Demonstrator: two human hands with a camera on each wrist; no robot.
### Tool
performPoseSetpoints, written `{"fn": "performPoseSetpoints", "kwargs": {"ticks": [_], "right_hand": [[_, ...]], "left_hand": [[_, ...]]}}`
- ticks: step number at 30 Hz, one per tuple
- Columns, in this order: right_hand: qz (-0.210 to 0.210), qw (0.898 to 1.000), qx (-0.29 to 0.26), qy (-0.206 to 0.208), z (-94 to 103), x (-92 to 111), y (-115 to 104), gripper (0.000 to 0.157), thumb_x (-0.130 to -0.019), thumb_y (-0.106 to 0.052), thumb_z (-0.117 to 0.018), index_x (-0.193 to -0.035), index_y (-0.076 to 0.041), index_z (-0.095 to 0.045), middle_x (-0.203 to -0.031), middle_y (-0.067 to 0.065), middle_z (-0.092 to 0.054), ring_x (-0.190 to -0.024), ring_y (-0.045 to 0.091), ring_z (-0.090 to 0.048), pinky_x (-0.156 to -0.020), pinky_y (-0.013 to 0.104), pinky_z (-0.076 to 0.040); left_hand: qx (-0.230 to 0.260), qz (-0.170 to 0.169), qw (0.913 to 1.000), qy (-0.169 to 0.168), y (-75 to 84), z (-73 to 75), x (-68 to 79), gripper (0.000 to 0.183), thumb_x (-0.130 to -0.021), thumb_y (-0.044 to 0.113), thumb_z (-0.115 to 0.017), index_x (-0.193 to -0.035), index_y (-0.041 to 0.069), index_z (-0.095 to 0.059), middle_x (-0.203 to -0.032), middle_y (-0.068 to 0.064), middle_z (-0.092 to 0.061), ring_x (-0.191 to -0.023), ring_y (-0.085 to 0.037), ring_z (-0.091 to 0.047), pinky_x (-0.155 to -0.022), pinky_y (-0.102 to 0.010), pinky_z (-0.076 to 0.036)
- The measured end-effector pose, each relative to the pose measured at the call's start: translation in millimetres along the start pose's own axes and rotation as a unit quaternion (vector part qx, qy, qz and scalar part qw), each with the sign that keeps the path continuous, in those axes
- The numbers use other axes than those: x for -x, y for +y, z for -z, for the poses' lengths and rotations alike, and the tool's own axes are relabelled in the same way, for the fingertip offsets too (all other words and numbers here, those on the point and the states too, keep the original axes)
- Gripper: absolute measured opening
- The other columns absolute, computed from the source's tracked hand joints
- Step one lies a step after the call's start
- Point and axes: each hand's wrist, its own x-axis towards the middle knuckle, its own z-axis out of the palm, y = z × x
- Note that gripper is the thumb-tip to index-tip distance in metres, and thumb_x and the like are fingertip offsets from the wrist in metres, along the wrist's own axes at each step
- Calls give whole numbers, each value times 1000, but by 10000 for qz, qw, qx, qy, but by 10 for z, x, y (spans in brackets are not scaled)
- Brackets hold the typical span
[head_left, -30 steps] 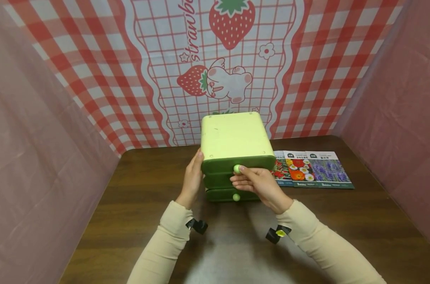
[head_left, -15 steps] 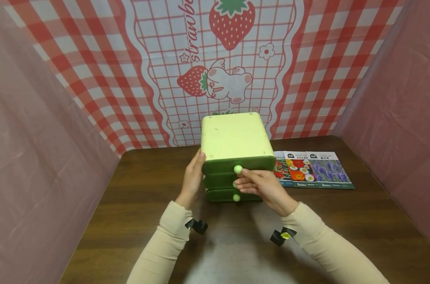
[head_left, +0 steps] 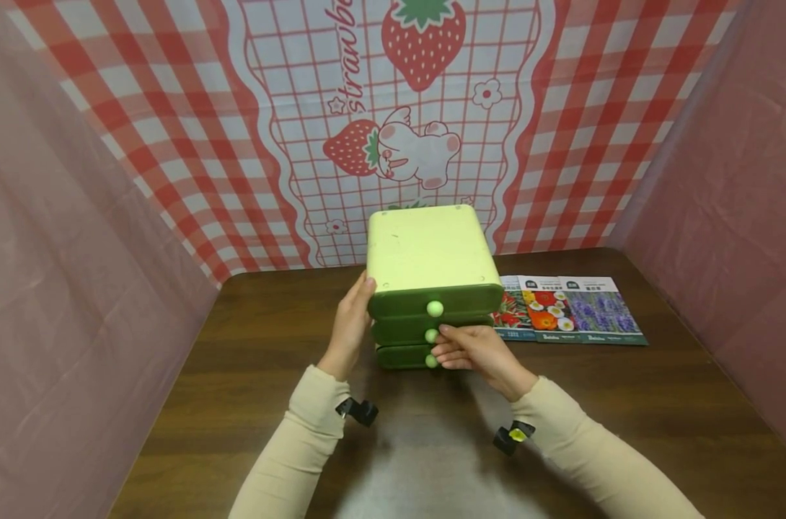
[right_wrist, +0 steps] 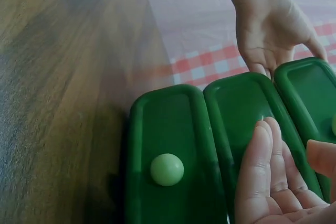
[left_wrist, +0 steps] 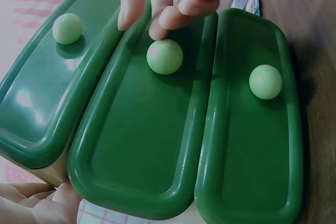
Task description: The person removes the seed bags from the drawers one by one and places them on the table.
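A small cabinet (head_left: 432, 249) with a pale yellow-green top and three dark green drawers, all pushed in, stands on the table. Each drawer has a round light green knob. My left hand (head_left: 349, 324) rests along the cabinet's left side, thumb near the front top edge. In front of the drawers is my right hand (head_left: 480, 351), beside the middle knob (left_wrist: 165, 56). In the left wrist view its fingertips are right at that knob, with the thumb apart from it. The top knob (head_left: 435, 308) and bottom knob (right_wrist: 167, 170) stick out above and below.
Flower-picture booklets (head_left: 603, 313) lie overlapping to the right of the cabinet on the brown wooden table (head_left: 250, 404). A strawberry-print checked cloth (head_left: 192, 130) hangs behind. Pink curtains (head_left: 724, 216) flank both sides.
My right hand has let go of the top knob and moved down to the middle one. The left hand and the cabinet have stayed in place.
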Motion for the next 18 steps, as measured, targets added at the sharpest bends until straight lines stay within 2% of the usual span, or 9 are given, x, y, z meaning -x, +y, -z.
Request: {"fn": "performPoseSetpoints", "kwargs": {"ticks": [10,18], "right_hand": [[-233,9994,229,88,-48,-69,70,58,-96,-35,-62,-112,20,-59,-74,3,-74,-62,7,-70,-65,25,-62],[-282,9995,124,49,-34,-90,111,56,-96,-36,-62,-119,16,-61,-80,3,-75,-71,10,-73,-74,31,-62]], "left_hand": [[201,32,9998,-62,33,0,-11,64,-101,43,-47,-155,12,-30,-161,-6,-30,-141,-26,-40,-116,-45,-37],[241,52,9996,-131,24,15,-8,64,-101,42,-46,-155,12,-29,-161,-6,-29,-141,-27,-40,-116,-47,-37]]}}
